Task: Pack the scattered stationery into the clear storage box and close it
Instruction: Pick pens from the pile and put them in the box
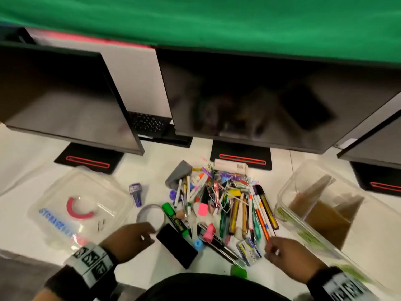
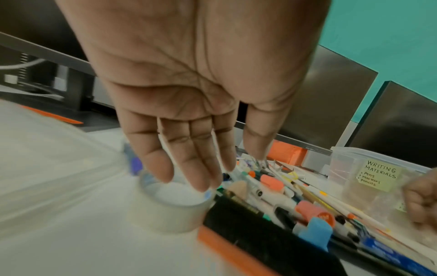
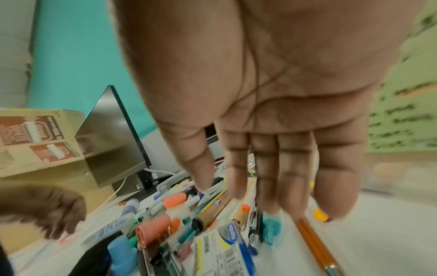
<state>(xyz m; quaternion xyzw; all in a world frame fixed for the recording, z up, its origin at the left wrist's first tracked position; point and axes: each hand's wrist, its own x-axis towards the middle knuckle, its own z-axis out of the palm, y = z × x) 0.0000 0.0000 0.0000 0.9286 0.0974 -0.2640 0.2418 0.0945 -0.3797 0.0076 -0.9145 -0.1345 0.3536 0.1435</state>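
Note:
A heap of pens, markers, clips and erasers (image 1: 221, 203) lies on the white table. The clear storage box (image 1: 288, 192) with brown cardboard dividers stands open at the right, and its wall (image 2: 343, 164) carries a "Writing materials" note. Its clear lid (image 1: 54, 205) lies flat at the left. My left hand (image 1: 132, 237) hovers with straight fingers (image 2: 201, 179) just over a clear tape roll (image 2: 175, 207), next to a black oblong case (image 1: 176, 245), and holds nothing. My right hand (image 1: 288, 254) is spread, empty, over the pens' near ends (image 3: 236, 192), beside an orange pencil (image 3: 316, 244).
Three dark monitors (image 1: 249, 101) on black stands line the back of the table, close behind the heap. A purple stamp-like item (image 1: 135, 193) lies between lid and heap. A grey wedge (image 1: 178, 172) sits at the heap's far left. The table edge runs along the lower left.

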